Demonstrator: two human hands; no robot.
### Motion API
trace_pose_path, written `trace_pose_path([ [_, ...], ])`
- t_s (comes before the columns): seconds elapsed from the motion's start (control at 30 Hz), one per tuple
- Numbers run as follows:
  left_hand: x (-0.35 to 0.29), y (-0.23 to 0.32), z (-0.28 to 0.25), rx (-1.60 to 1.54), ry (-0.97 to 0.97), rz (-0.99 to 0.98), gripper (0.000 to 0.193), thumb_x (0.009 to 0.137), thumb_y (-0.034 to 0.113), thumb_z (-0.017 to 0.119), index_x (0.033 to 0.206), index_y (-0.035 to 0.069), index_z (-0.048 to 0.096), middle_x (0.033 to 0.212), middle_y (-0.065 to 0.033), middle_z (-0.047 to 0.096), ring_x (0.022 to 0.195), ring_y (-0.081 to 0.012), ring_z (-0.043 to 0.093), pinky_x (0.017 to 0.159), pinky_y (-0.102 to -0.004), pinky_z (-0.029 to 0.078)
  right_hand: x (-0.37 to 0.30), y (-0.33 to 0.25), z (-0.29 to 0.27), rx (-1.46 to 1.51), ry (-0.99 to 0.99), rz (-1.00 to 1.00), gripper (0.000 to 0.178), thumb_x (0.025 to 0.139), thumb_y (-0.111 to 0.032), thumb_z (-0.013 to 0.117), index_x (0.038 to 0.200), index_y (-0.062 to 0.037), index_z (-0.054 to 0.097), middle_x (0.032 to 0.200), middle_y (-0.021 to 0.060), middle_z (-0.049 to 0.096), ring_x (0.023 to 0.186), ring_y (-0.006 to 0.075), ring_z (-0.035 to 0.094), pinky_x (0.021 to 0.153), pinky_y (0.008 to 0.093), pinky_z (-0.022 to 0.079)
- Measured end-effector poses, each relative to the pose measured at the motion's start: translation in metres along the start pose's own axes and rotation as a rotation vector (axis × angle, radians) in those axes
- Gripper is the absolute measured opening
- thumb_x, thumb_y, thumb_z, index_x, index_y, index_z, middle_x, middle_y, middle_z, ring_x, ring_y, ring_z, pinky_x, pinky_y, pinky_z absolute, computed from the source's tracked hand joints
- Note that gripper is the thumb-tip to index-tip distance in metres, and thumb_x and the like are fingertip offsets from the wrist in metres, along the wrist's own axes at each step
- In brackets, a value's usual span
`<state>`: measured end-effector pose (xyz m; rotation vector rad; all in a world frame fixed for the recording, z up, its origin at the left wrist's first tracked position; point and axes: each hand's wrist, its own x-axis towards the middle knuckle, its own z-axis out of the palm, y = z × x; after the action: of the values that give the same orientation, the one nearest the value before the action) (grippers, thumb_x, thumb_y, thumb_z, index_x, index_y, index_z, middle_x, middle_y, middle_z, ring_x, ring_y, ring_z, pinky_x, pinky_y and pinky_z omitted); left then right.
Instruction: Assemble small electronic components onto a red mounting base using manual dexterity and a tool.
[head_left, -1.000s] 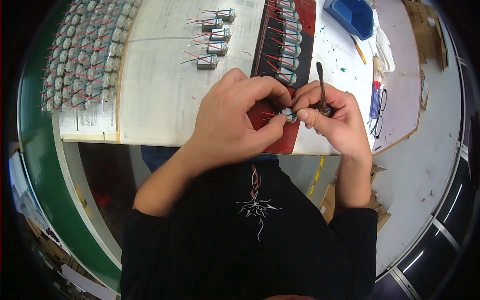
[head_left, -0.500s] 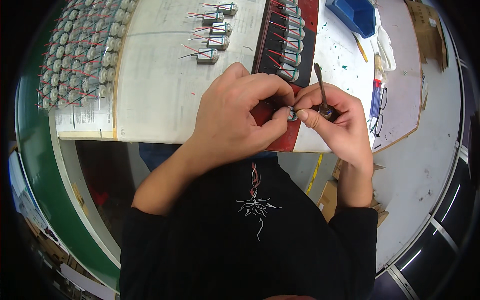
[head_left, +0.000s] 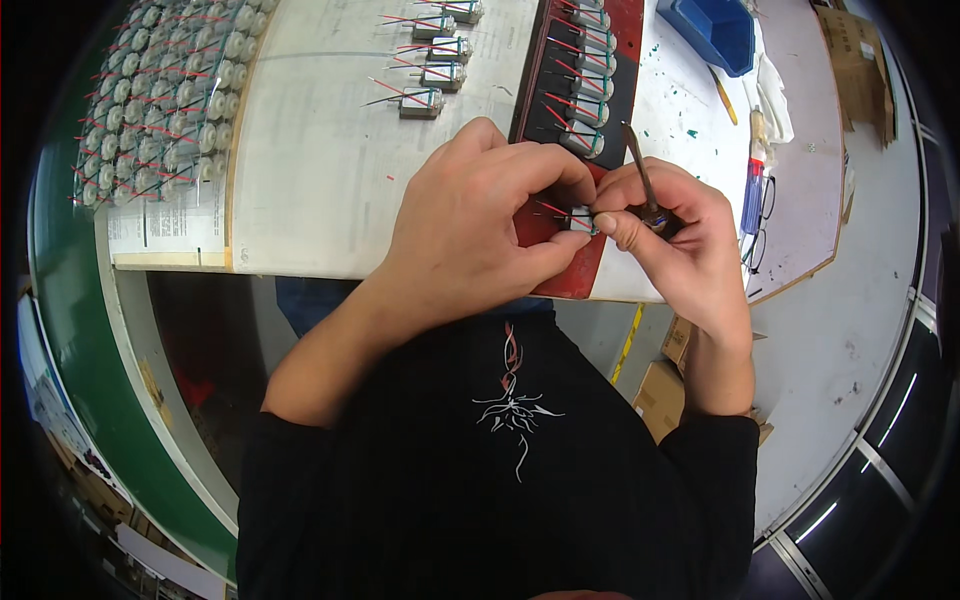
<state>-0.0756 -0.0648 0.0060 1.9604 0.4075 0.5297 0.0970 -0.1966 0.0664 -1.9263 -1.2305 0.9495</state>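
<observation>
My left hand [head_left: 465,215] curls over the red end of a board, thumb and forefinger closed around a small motor [head_left: 579,221] with red and black wires. My right hand [head_left: 690,220] pinches at the motor's right end; what its fingertips hold there is too small to make out. Tucked in that same hand is a screwdriver-like tool [head_left: 640,168], its thin dark shaft pointing up and away. Beyond my fingers, a row of similar motors [head_left: 582,138] sits along the black strip of the red board [head_left: 572,284].
Several loose motors [head_left: 421,102] lie on the white tabletop [head_left: 320,180]. Many wired motors with white wheels [head_left: 160,110] are packed at the far left. A blue bin [head_left: 712,38], a yellow stick [head_left: 723,95], a red-and-blue handled tool [head_left: 752,185] and glasses [head_left: 764,225] lie right.
Between my fingers the motor now shows more, with its red and black wires visible. Both hands stay almost in place. The table's contents appear slightly shifted in view.
</observation>
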Motion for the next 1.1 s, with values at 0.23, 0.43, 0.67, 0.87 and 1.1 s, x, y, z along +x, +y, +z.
trace_pose_path([
  [0.23,0.001,0.000,0.005,0.015,0.048,0.022,0.030,0.072,0.016,0.086,0.100,0.012,0.074,0.094,0.0048,0.073,0.085,-0.0174,0.055,0.075,-0.0295,0.048,0.001,-0.001,-0.001,0.038,-0.019,0.086,0.012,0.090,-0.001,0.078,0.095,0.0039,0.069,0.096,0.0062,0.068,0.077,0.0097,0.059,0.066,0.0229,0.048],
  [0.43,0.002,-0.002,0.007,0.035,0.068,0.065,0.030,0.073,0.020,0.087,0.102,0.014,0.079,0.094,0.0053,0.073,0.085,-0.0172,0.054,0.074,-0.0291,0.048,-0.003,0.003,0.005,0.123,0.060,0.067,0.008,0.089,0.003,0.075,0.092,0.0020,0.068,0.079,0.0022,0.067,0.066,0.0063,0.055,0.058,0.0234,0.043],
  [0.67,0.003,-0.003,0.005,0.113,0.017,0.097,0.027,0.075,0.020,0.086,0.102,0.021,0.085,0.092,0.0063,0.071,0.084,-0.0169,0.052,0.073,-0.0276,0.047,-0.011,0.007,-0.007,-0.047,0.026,0.093,0.017,0.096,-0.010,0.072,0.091,0.0023,0.063,0.087,0.0052,0.066,0.077,0.0102,0.060,0.069,0.0253,0.048],
  [0.87,0.005,-0.003,0.002,0.106,0.000,0.109,0.027,0.075,0.020,0.086,0.101,0.021,0.085,0.091,0.0060,0.071,0.083,-0.0167,0.051,0.071,-0.0277,0.047,-0.018,0.008,-0.028,-0.417,-0.140,-0.167,0.029,0.102,-0.021,0.060,0.084,0.0011,0.061,0.076,0.0107,0.062,0.070,0.0224,0.063,0.064,0.0319,0.048],
  [1.1,0.005,-0.003,0.002,0.110,-0.019,0.083,0.027,0.074,0.020,0.086,0.101,0.021,0.085,0.091,0.0053,0.071,0.083,-0.0167,0.052,0.070,-0.0276,0.047,-0.008,0.019,-0.008,-0.865,-0.060,-0.214,0.034,0.102,-0.024,0.057,0.076,-0.0027,0.057,0.064,0.0139,0.052,0.060,0.0363,0.058,0.053,0.0453,0.044],
])
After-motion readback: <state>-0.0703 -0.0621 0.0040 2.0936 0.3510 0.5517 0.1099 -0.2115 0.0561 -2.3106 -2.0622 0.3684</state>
